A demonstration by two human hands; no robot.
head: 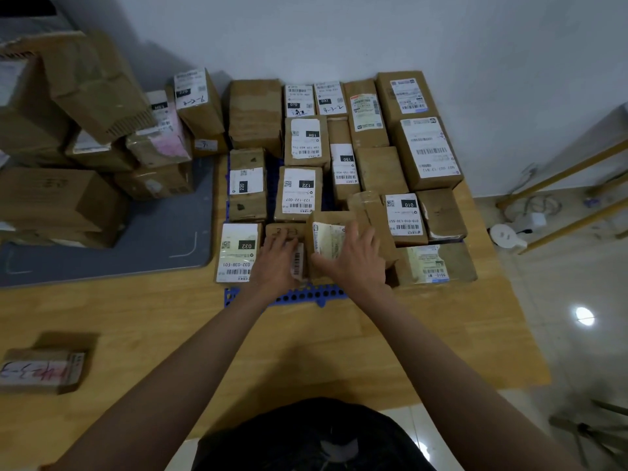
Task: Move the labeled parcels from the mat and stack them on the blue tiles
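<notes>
Setting: looks like a small parcel sorting spot set up on the floor of a plain room, not a proper warehouse. I'm kneeling on a wood-look floor mat (136,321) laid over glossy tiles (577,351). Bare white wall (339,35) ahead. Rows of taped cardboard parcels (339,158) with barcode labels and handwritten codes sit on blue perforated tiles (306,295). More boxes are heaped on a grey mat (163,239) to my left. A loose cable and white plug (530,220) lie by a yellow-framed rack (560,185).

Head cam, looks fwd/down, close over parcels (299,193).
</notes>
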